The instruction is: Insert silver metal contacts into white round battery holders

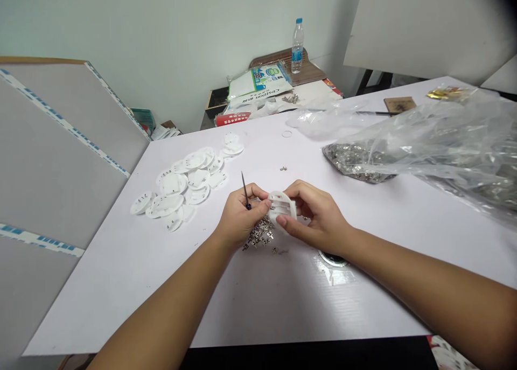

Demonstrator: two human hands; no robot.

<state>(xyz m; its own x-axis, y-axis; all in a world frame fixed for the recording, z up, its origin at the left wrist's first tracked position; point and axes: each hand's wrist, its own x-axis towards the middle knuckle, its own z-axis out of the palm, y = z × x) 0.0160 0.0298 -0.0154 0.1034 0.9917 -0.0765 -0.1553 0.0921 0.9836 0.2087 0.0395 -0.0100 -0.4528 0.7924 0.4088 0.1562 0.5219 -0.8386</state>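
Nearest to my camera are the left forearm [169, 311] and the right forearm [424, 289], and they come in from the bottom corners of my view. At their ends, the left hand [240, 216] and the right hand [317, 216] are close together, and both have hold on one white disc [280, 208] of plastic. The disc stands tilted between them, and the right fingers [297, 195] clamp it from the right side. The left hand also pinches a thin dark tool [246, 189] between thumb and fingers, with its point going up, and the left fingertips touch the edge of the disc.

Just under the left hand lies a small heap of metal clips [258, 234] on the table [262, 300], and a few loose ones lie to the right of this heap, below the disc. Left of the left hand, a little apart, there is a pile of white discs [181, 184], lying flat and overlapping. Beyond the right hand is a clear plastic bag [440, 149] with many metal parts inside. Far ahead of both hands, past the table edge, stands a water bottle [297, 47].
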